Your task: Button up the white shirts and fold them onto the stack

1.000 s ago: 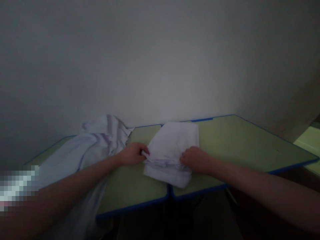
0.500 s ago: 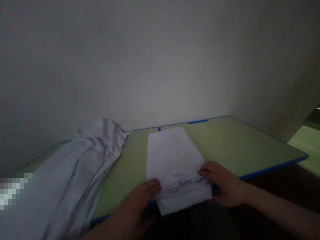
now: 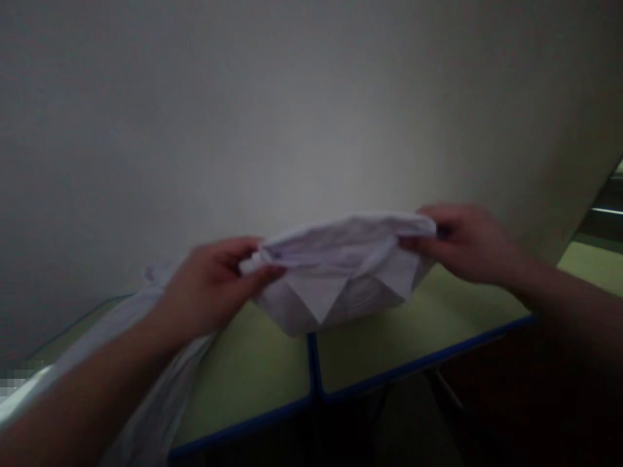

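A folded white collared shirt (image 3: 318, 295) is held up over the tables, its two pointed collar tips hanging toward me. My left hand (image 3: 214, 279) pinches its left end between thumb and fingers. At the right end, my right hand (image 3: 470, 243) grips the cloth in the same way. The shirt's lower part hangs close to the tabletop; whether it touches, I cannot tell. Behind and below my left forearm lies a crumpled white cloth garment (image 3: 158, 405), partly hidden by the arm.
Two pale green tables with blue edges stand side by side, the left table (image 3: 265, 383) and the right table (image 3: 384, 344), with a narrow seam between them. A grey wall (image 3: 311, 117) rises right behind them. Another pale surface (image 3: 591, 269) shows at far right.
Both hands have taken hold of the folded shirt and lifted it up and away from me. Its collar now faces me. The crumpled garment stays at the left.
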Motion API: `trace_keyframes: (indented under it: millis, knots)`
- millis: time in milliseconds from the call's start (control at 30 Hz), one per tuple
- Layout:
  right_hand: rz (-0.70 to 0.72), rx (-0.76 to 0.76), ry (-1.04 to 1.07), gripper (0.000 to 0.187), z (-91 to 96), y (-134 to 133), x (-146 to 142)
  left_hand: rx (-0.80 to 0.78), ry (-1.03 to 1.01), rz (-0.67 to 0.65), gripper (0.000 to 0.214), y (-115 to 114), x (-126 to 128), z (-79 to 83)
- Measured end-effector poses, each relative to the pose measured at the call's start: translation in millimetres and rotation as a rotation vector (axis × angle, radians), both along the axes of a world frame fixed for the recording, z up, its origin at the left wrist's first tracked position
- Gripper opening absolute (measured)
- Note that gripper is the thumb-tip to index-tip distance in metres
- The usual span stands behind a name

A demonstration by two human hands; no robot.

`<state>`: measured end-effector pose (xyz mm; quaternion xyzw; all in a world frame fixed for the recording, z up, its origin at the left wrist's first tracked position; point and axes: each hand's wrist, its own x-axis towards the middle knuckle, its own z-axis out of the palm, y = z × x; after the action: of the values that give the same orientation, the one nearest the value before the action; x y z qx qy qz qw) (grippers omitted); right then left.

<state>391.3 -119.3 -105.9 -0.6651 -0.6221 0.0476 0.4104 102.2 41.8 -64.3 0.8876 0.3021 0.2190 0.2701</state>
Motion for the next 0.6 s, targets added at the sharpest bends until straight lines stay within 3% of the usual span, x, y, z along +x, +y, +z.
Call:
trace_keyframes:
  millis: [100,200,300,400,500,600]
  knots:
    - [-0.085,0.105,0.131,0.04,39.6,40.8,20.8,-0.163,-0.174,-0.107,0.031,39.0,31.5,35.5]
    - [-0.024,0.09,0.355,0.045,36.6,85.7,37.2,-0.399,-0.221,-0.189,0.038,82.4,56.3,30.4]
    - [-0.01,-0.095,0.546,0.048,-1.6,121.9,41.8,-0.627,-0.176,-0.153,0.043,120.1,71.8,-13.8]
    - [-0.029,-0.271,0.603,0.039,-53.2,143.2,27.5,-0.81,-0.103,-0.046,0.049,141.7,79.0,-84.1]
    - [-0.047,-0.321,0.601,0.034,-97.4,153.5,2.8,-0.819,0.013,0.198,0.05,148.6,81.1,-152.5]
    - [-0.082,-0.336,0.603,0.035,-126.2,158.6,-13.2,-0.789,0.079,0.331,0.046,153.9,78.5,-191.2]
